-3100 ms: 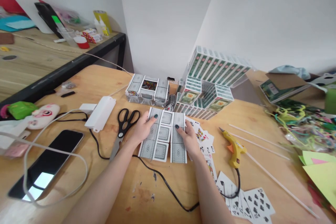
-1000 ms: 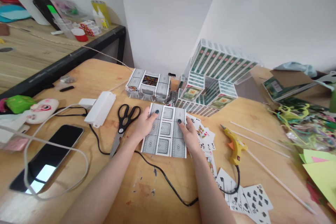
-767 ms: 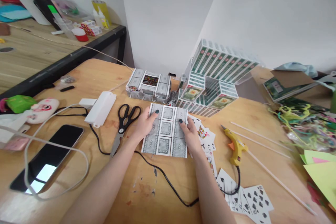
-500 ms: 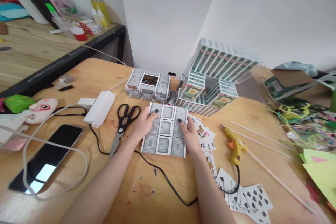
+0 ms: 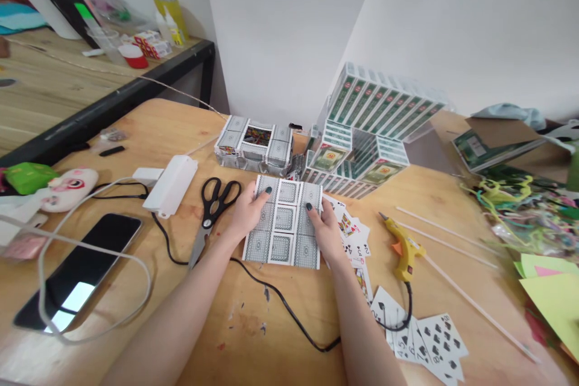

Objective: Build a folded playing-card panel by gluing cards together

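Observation:
Between my hands is a flat panel of playing cards [image 5: 284, 223], patterned backs facing up, laid in three columns. My left hand [image 5: 250, 210] grips its left edge, thumb on top. Gripping the right edge in the same way is my right hand [image 5: 326, 226]; the fingers beneath are hidden. Behind the panel stands a box built from cards [image 5: 254, 143], with an opening in its top. Loose playing cards [image 5: 350, 226] lie face up by my right hand. Black-handled scissors [image 5: 212, 211] rest left of my left hand.
A yellow glue gun [image 5: 407, 247] and glue sticks [image 5: 452, 244] lie to the right. Stacked card boxes [image 5: 357, 151] stand behind. A phone [image 5: 81, 268], a white power block [image 5: 172, 186] and looped cables occupy the left. A black cable [image 5: 289, 304] crosses the table in front.
Both hands keep the same hold on the card panel. The whole view has shifted very slightly; nothing else has visibly moved.

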`<state>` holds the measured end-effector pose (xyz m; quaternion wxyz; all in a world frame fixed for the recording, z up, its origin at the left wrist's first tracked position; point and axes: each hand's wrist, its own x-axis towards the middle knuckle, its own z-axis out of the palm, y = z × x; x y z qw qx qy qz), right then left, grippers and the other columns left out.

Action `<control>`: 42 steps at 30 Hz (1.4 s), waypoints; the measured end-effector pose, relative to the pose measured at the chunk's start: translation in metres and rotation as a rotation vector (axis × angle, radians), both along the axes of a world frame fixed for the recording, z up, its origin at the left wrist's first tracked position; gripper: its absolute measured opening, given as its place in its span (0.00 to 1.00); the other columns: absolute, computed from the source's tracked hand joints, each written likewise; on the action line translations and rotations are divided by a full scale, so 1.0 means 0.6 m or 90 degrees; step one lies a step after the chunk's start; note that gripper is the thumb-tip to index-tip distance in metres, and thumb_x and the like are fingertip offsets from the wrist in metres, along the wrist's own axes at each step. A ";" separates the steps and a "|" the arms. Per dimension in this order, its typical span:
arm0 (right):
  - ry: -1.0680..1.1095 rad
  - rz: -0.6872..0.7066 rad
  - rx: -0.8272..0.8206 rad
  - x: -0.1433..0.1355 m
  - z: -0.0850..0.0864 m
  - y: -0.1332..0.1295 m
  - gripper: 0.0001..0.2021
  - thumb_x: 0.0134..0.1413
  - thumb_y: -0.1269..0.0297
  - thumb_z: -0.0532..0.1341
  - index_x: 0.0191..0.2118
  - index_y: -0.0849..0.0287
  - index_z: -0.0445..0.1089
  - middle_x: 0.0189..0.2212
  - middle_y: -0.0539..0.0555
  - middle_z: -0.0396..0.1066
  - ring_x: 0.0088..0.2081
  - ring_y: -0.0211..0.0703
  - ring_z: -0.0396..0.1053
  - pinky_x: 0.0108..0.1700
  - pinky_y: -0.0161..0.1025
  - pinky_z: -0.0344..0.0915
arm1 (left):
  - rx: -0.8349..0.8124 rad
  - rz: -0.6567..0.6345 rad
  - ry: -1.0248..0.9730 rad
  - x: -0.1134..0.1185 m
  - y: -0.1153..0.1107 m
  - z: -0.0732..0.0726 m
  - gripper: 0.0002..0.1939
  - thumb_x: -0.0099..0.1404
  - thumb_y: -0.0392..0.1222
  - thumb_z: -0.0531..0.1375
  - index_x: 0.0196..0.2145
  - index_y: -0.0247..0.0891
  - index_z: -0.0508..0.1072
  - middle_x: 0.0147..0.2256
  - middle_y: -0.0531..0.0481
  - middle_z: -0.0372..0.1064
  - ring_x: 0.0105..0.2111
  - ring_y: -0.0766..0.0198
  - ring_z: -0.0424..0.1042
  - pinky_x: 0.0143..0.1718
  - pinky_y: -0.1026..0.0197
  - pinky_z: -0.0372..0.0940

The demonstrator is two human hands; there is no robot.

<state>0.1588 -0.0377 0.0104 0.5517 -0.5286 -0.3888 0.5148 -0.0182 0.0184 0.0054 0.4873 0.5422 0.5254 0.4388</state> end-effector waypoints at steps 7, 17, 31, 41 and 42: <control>-0.042 0.000 0.012 0.001 0.004 -0.002 0.23 0.53 0.53 0.60 0.54 0.52 0.63 0.47 0.53 0.72 0.49 0.49 0.68 0.54 0.48 0.63 | 0.005 -0.001 0.017 0.000 0.000 0.003 0.11 0.59 0.49 0.54 0.36 0.40 0.66 0.37 0.50 0.71 0.40 0.57 0.69 0.44 0.56 0.62; -0.049 -0.010 0.009 0.000 -0.002 0.000 0.23 0.53 0.53 0.60 0.54 0.52 0.63 0.47 0.53 0.72 0.52 0.50 0.66 0.57 0.50 0.60 | 0.009 -0.012 0.012 -0.001 0.001 0.001 0.13 0.60 0.51 0.54 0.36 0.40 0.66 0.38 0.50 0.71 0.40 0.57 0.70 0.42 0.57 0.63; -0.034 -0.001 0.008 0.002 -0.002 -0.001 0.24 0.53 0.54 0.60 0.55 0.52 0.61 0.49 0.53 0.71 0.52 0.49 0.66 0.57 0.50 0.60 | 0.017 -0.024 0.004 -0.002 0.000 -0.004 0.14 0.59 0.50 0.54 0.39 0.39 0.67 0.41 0.49 0.71 0.44 0.56 0.69 0.47 0.55 0.62; -0.038 0.009 0.022 0.003 -0.001 0.000 0.23 0.53 0.55 0.61 0.55 0.52 0.63 0.49 0.53 0.72 0.53 0.50 0.66 0.55 0.49 0.63 | 0.001 -0.010 -0.028 -0.001 -0.001 -0.004 0.12 0.58 0.48 0.55 0.38 0.40 0.67 0.40 0.49 0.71 0.44 0.55 0.69 0.45 0.55 0.62; -0.035 0.012 0.017 0.003 -0.001 -0.001 0.23 0.53 0.55 0.61 0.55 0.52 0.63 0.49 0.53 0.72 0.52 0.50 0.67 0.55 0.49 0.63 | 0.001 -0.014 -0.027 -0.001 -0.001 -0.003 0.12 0.58 0.48 0.55 0.38 0.40 0.67 0.40 0.49 0.71 0.43 0.55 0.69 0.45 0.55 0.62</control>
